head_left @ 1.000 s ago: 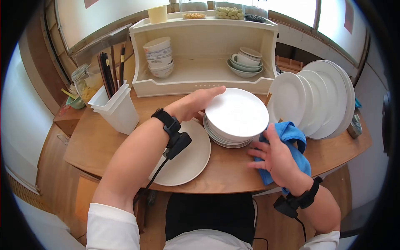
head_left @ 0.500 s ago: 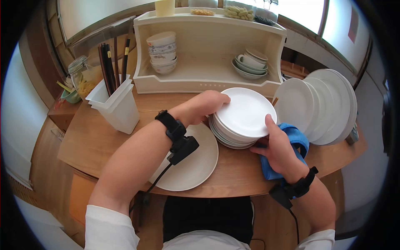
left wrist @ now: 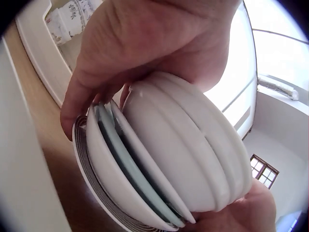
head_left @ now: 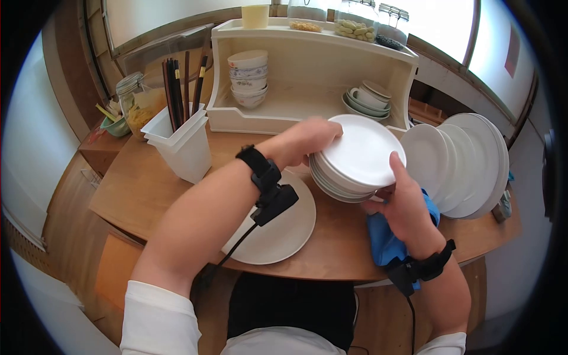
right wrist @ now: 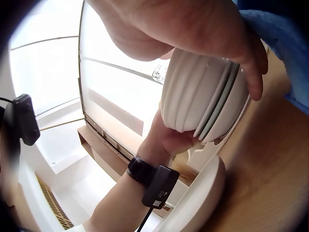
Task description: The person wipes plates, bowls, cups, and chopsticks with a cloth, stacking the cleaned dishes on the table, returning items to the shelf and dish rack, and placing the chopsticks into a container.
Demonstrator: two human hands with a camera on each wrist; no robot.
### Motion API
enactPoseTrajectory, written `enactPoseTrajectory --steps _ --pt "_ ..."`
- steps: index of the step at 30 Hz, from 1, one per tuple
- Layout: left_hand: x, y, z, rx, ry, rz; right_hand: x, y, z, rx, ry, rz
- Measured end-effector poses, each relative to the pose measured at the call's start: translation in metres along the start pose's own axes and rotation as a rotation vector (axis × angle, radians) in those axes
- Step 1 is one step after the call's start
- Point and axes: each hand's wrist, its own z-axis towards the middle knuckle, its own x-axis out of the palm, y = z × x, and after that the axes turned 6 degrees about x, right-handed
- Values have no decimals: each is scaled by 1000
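A stack of white bowls and plates (head_left: 364, 149) is between the two hands. My left hand (head_left: 307, 141) grips its left side, thumb at the top rim. On the right side my right hand (head_left: 407, 204) holds it, thumb on the rim and fingers low. The left wrist view shows deep white bowls (left wrist: 178, 145) above shallower dishes, one pale green (left wrist: 133, 166), and a dark-lined lowest dish (left wrist: 91, 179); left fingertips reach the lower dishes. In the right wrist view the right fingers curl around the lower dishes (right wrist: 224, 104). Whether the stack touches the table is unclear.
A large cream plate (head_left: 278, 228) lies left of the stack, a blue cloth (head_left: 384, 236) under the right hand. Upright plates (head_left: 423, 157) stand right. Behind is a shelf (head_left: 266, 121) with bowls; a chopstick holder (head_left: 183, 154) stands left.
My right hand, earlier spread beside the stack, has closed on its right side, thumb over the rim. My left hand keeps its hold. The head view has shifted, moving the scene rightward.
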Motion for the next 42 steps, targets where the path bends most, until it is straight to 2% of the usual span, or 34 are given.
enactPoseTrajectory --steps 2,7,9,12,16,22,30,32,35,42 --pt "-10 -6 -14 65 12 -12 9 10 -10 -10 9 -9" --pt "-35 7 -76 33 -67 -12 42 16 -29 0 128 -88" --pt "-42 19 -106 -6 -177 -101 55 12 -33 27 230 -118" --pt "-54 39 -141 -101 -230 -194 74 -2 -34 99 331 -179" --pt "-63 56 -166 -159 -224 -200 93 -9 -43 163 408 -237" --pt "-58 68 -165 -200 -252 -296 94 -12 -41 202 445 -230" --pt "-58 70 -160 -161 -236 -402 90 -17 -29 249 510 -193" --pt "-58 69 -160 -159 -235 -418 93 -15 -34 246 424 -197" --pt "-56 68 -157 -170 -229 -406 87 -18 -29 224 494 -225" --pt "-51 66 -156 -213 -280 -394 87 -18 -29 164 495 -286"
